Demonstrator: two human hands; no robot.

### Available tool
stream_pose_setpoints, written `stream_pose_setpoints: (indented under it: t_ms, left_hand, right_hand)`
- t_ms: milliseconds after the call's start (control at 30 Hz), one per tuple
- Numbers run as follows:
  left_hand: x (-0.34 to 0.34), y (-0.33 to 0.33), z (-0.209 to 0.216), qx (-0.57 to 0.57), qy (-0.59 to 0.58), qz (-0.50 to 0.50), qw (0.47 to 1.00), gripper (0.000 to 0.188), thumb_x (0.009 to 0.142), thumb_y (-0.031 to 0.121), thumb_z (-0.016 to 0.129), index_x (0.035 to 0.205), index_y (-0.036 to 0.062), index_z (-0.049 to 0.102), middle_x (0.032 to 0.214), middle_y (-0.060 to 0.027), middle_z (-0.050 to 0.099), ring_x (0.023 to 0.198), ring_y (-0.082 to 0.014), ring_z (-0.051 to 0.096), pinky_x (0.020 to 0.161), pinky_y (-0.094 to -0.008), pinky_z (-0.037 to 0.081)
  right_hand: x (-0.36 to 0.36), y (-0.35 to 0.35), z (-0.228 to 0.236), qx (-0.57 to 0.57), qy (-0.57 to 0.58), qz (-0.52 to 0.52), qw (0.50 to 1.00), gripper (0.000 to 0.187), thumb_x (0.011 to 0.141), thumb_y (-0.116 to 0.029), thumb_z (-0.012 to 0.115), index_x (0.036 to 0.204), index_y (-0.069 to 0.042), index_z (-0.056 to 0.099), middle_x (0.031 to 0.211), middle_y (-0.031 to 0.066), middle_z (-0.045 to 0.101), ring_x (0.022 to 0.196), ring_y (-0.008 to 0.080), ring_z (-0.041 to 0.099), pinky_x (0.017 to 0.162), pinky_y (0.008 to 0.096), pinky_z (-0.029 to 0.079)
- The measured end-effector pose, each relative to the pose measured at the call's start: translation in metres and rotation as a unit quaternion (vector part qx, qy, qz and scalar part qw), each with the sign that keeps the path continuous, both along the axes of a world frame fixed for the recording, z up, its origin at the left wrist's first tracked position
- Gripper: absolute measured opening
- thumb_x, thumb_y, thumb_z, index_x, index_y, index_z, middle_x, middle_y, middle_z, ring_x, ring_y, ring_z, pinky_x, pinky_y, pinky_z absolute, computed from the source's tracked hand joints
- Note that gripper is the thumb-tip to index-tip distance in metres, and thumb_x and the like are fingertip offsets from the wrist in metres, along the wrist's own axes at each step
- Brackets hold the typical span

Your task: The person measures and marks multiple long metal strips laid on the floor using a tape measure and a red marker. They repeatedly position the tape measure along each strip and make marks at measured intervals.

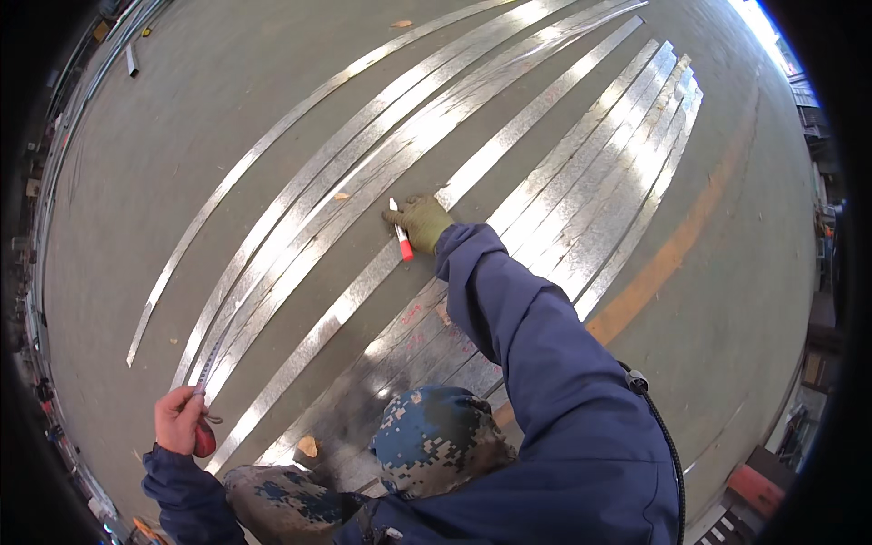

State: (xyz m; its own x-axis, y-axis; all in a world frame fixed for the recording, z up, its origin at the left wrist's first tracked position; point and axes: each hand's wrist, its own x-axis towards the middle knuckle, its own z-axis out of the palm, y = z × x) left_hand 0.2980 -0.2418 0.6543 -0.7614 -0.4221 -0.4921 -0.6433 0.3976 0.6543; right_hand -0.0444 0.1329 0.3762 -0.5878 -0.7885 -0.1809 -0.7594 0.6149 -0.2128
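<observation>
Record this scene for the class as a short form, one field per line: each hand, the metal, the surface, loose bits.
Left hand: bare, holding a compact red tape measure, its narrow marked blade drawn out
Right hand: in an olive-green glove, holding a slim white marker with a red end
Metal: long, flat, silvery metal strips, some spaced apart, others close together
Surface: grey-green floor with a broad orange stripe
Loose bits: dry, tan leaf-like pieces

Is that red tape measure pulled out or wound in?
Pulled out: a marked blade runs from the red tape measure in the left hand up along the metal strips.
</observation>
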Motion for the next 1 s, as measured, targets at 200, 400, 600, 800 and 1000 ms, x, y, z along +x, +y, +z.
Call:
stream_pose_setpoints:
  t_ms: [200,400,600,800,1000]
  left_hand:
    - [0.009,-0.011,-0.014,0.032,0.012,0.014,0.999,0.013,0.093,0.005,0.061,0.096,-0.0050,0.068,0.072,-0.0038,0.065,0.063,-0.0083,0.058,0.058,-0.0236,0.046]
    - [0.003,-0.008,-0.021,0.053,-0.037,-0.028,0.998,0.013,0.093,0.006,0.063,0.096,-0.0047,0.069,0.073,-0.0029,0.065,0.066,-0.0084,0.059,0.061,-0.0243,0.047]
    - [-0.022,0.009,-0.017,0.069,-0.062,-0.060,0.994,0.014,0.094,0.008,0.062,0.094,-0.0036,0.070,0.072,-0.0031,0.066,0.063,-0.0087,0.060,0.059,-0.0249,0.049]
    - [-0.029,0.023,-0.040,0.093,-0.043,-0.095,0.990,0.015,0.094,0.009,0.063,0.094,-0.0045,0.070,0.072,-0.0045,0.067,0.064,-0.0093,0.061,0.059,-0.0248,0.048]
    - [-0.025,0.024,-0.045,0.086,-0.049,-0.085,0.991,0.016,0.094,0.009,0.063,0.093,-0.0048,0.070,0.072,-0.0052,0.067,0.063,-0.0092,0.060,0.059,-0.0245,0.048]
  right_hand:
    - [0.038,0.020,-0.011,-0.054,0.006,0.002,0.999,0.049,0.084,-0.020,0.063,0.133,-0.018,0.059,0.132,0.0144,0.062,0.121,0.0297,0.059,0.107,0.0430,0.039]
    - [0.044,0.027,-0.016,-0.067,0.002,0.009,0.998,0.047,0.081,-0.019,0.065,0.128,-0.017,0.062,0.108,0.0113,0.068,0.104,0.0299,0.065,0.097,0.0450,0.045]
    - [0.059,0.024,-0.012,-0.230,-0.002,-0.112,0.967,0.046,0.079,-0.009,0.065,0.124,-0.015,0.065,0.104,0.0140,0.068,0.098,0.0332,0.065,0.088,0.0446,0.049]
    - [0.104,0.014,0.027,-0.557,-0.204,-0.383,0.709,0.028,0.095,-0.017,0.068,0.122,-0.010,0.064,0.102,0.0088,0.071,0.083,0.0210,0.068,0.072,0.0327,0.054]
    - [0.095,0.034,0.035,-0.621,-0.462,-0.478,0.416,0.039,0.098,-0.027,0.066,0.129,-0.005,0.057,0.096,0.0110,0.070,0.077,0.0181,0.068,0.069,0.0314,0.058]
